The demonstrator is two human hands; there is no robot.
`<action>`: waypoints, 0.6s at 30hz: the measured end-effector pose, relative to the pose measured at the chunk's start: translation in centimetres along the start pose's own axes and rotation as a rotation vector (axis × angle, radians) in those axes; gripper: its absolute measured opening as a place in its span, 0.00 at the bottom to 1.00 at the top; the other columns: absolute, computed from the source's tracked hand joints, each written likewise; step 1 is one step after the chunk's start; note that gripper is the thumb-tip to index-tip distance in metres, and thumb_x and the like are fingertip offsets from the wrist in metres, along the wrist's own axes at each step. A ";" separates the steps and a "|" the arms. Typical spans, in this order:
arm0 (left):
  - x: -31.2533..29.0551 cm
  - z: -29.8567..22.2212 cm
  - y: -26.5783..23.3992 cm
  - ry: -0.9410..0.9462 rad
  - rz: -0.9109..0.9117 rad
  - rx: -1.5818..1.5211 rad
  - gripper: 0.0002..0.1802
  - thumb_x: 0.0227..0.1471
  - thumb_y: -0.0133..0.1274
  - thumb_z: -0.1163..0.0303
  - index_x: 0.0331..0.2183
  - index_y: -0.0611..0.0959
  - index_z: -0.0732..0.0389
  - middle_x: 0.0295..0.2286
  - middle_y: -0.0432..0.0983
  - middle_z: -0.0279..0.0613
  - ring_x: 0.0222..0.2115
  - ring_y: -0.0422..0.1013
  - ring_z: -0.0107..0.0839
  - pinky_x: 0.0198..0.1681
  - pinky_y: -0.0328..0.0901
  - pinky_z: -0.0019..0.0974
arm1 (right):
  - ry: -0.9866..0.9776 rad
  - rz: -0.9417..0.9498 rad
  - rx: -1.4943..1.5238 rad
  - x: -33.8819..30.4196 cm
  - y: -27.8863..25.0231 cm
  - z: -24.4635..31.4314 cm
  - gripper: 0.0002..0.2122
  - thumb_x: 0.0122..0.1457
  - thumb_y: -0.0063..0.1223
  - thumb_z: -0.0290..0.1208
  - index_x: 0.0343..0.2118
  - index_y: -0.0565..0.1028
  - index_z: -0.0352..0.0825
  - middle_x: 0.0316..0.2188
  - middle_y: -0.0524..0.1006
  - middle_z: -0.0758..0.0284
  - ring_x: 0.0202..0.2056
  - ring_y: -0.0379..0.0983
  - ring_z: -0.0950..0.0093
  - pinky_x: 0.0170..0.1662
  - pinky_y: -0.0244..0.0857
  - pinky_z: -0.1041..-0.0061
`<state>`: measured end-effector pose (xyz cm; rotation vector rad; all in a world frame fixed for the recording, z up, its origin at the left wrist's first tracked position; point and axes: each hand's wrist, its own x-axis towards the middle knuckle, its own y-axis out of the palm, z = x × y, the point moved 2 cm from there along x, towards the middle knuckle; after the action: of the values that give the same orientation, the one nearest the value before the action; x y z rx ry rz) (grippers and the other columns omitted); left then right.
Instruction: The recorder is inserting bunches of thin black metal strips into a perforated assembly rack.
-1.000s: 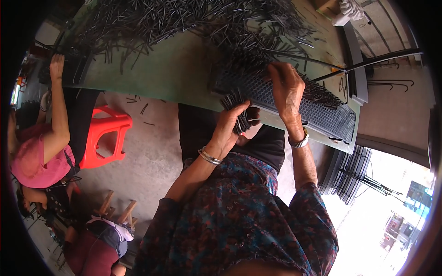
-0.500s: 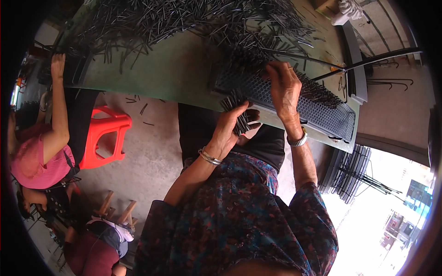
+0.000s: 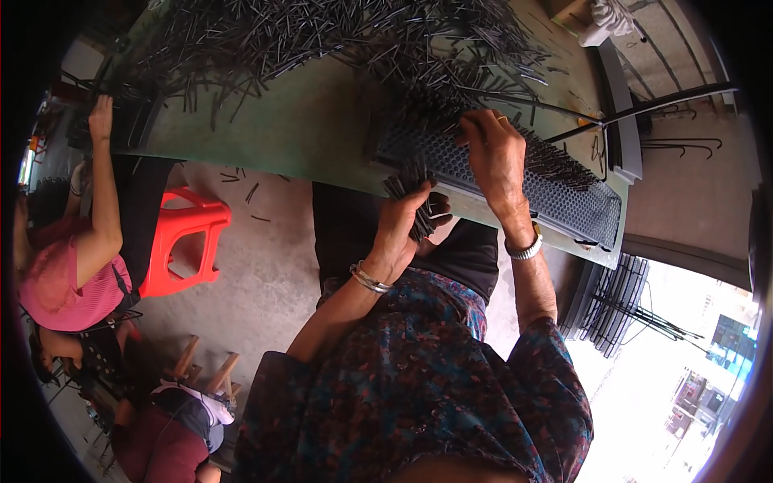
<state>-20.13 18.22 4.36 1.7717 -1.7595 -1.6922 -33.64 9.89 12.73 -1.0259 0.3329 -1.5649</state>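
Green bench (image 3: 282,121), near edge, toward right corner: one black perforated tray (image 3: 568,201), partly filled.
Far-side rows — dark sticks (image 3: 555,165) standing; near-side holes — unfilled. Loose pile (image 3: 322,36) toward the far edge. I see the left hand (image 3: 398,216) grasping a stick bundle (image 3: 411,179) by the near edge, the right hand (image 3: 499,157) arched over the tray, fingertips bunched; whether on a stick, I cannot tell.
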 end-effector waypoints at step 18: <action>-0.2 0.1 -0.1 0.087 -0.010 0.091 0.09 0.55 0.56 0.67 0.36 0.80 0.62 0.21 0.75 0.38 0.17 0.66 0.24 0.21 0.62 0.28 | -0.185 0.094 -0.186 0.1 1.8 -0.6 0.07 0.54 0.59 0.30 0.36 0.80 0.38 0.33 0.75 0.67 0.32 0.74 0.65 0.33 0.67 0.69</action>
<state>-20.11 18.46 4.38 1.8642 -1.8204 -1.5372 -32.89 9.14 11.17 -1.2720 0.3982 -1.3621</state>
